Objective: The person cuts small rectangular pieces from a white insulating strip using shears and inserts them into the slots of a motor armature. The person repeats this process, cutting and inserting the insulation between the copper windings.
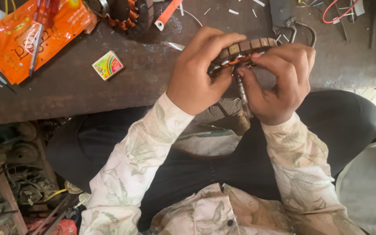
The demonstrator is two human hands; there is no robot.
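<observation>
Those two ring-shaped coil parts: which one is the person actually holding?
The one nearer the person, the wound ring, gripped between the left hand and right hand. The other coil ring lies untouched at the bench's far edge, beside the orange packet.

We are seeing a ring-shaped motor stator (245,48) with brown segmented laminations and copper windings, sitting tilted on edge in the upper middle of the frame, a thin metal tool (242,92) hanging below it.
</observation>
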